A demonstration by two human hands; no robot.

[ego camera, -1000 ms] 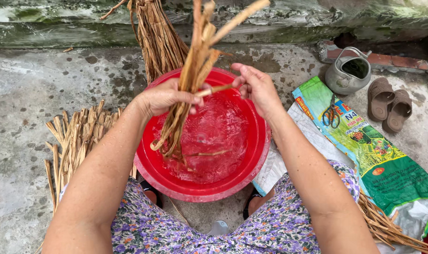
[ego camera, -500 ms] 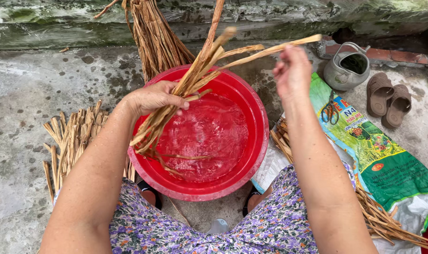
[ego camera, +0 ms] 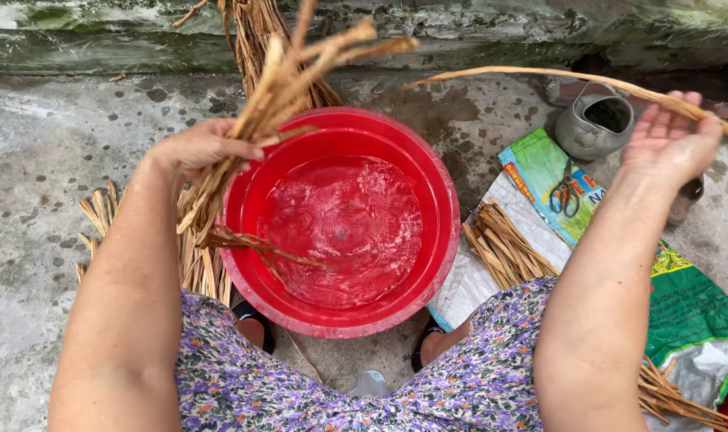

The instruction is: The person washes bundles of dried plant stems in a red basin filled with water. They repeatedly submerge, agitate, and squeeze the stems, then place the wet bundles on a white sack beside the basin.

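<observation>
A person's left hand (ego camera: 200, 150) is gripping a bundle of dried reed strips (ego camera: 272, 104), fingers closed around it, over the left rim of a red basin (ego camera: 440, 240) of water; the right hand (ego camera: 669, 144), fingers spread loosely open, is lifting a single strip (ego camera: 540, 74) right of the basin

round red plastic basin (ego camera: 444, 208), tan dried reed strips (ego camera: 276, 96), purple floral-print cotton dress (ego camera: 476, 392), green and white woven plastic sack (ego camera: 684, 304), grey metal kettle (ego camera: 592, 128), mottled grey concrete floor (ego camera: 52, 136)
</observation>
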